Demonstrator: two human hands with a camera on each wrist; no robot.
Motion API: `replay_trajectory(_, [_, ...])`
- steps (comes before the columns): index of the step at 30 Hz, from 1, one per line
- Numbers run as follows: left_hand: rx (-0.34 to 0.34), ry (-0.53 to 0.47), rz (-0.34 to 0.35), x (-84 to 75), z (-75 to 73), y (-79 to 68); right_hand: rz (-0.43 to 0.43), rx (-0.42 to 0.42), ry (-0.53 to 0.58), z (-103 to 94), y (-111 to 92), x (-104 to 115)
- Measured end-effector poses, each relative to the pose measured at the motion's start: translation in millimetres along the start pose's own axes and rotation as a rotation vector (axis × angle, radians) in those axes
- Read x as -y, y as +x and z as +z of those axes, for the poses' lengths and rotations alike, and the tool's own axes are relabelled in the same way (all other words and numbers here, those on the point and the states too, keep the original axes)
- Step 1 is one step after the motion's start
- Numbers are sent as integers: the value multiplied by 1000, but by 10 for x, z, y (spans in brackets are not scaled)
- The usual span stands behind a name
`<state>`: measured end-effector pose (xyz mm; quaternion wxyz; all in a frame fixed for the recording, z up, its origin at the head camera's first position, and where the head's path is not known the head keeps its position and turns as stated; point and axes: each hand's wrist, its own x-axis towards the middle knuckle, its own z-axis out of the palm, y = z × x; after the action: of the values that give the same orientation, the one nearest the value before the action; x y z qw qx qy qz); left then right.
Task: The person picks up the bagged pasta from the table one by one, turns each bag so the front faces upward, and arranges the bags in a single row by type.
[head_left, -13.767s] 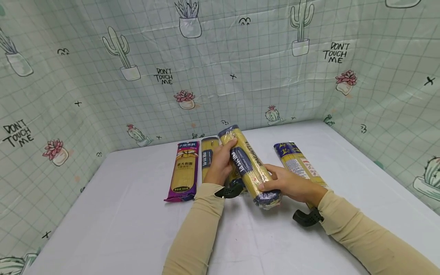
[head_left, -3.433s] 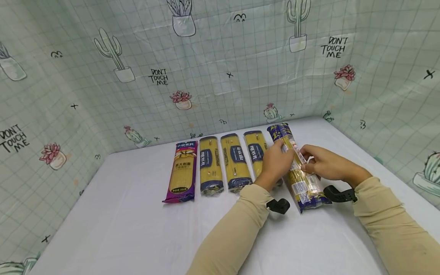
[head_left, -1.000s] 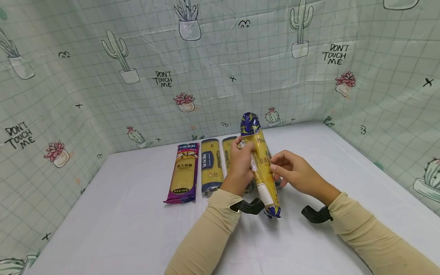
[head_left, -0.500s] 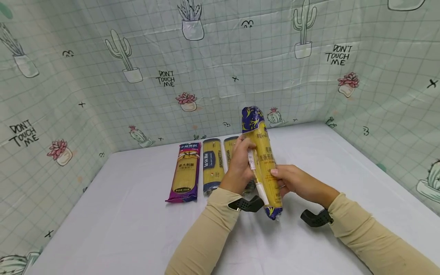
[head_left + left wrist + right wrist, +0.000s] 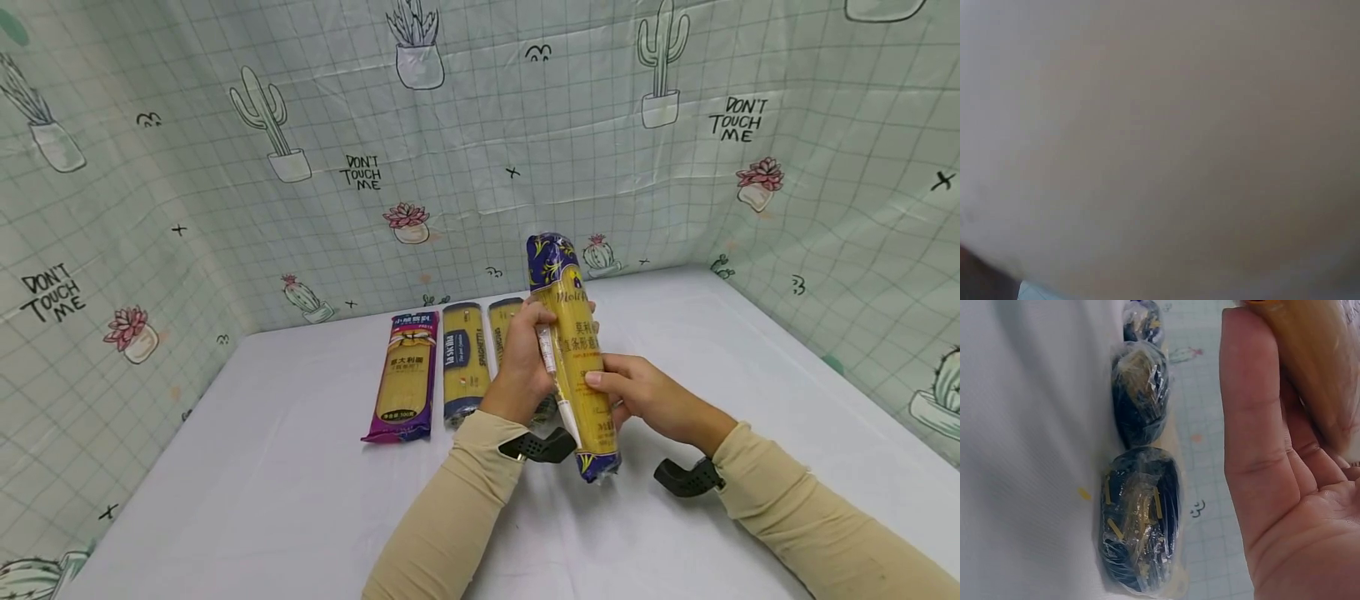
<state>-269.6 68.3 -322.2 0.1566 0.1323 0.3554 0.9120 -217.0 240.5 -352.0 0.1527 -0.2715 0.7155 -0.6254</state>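
Note:
Both hands hold a yellow pack of spaghetti [image 5: 579, 350] with blue, gold-patterned ends, tilted above the table with its printed front up. My left hand [image 5: 521, 358] grips its left side at mid-length. The right hand [image 5: 648, 396] pinches the lower right side, thumb on the front and fingers behind. In the right wrist view, the right hand [image 5: 1254, 425] has a straight finger alongside the held pack [image 5: 1329, 375]. The left wrist view is filled by a blurred, close surface.
On the white table [image 5: 300, 483], a purple pasta pack [image 5: 403, 375] lies leftmost, beside a blue-and-yellow spaghetti pack [image 5: 462, 358] and a similar pack [image 5: 502, 321] partly behind my left hand. The right wrist view shows wrapped pack ends [image 5: 1141, 519] in a row. A patterned curtain [image 5: 465, 183] stands behind.
The blue-and-yellow pack held earliest now lies in the row. The gold-patterned pack was lifted from the right, brought left and rolled front up; my right hand closed on its lower part.

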Motion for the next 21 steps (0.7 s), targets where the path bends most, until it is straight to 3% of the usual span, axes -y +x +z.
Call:
replay_trajectory(7, [26, 44, -75, -23, -24, 0, 15, -46, -12, 25, 28, -11])
replay_trajectory(13, [26, 79, -12, -18, -39, 43, 56, -168, -85, 24, 28, -3])
replay_trajectory(16, [-13, 136, 24, 1, -57, 61, 79, -221, -101, 27, 31, -8])
replay_trajectory(21, [-70, 263, 1, 1, -87, 65, 99, -279, -127, 26, 45, -28])
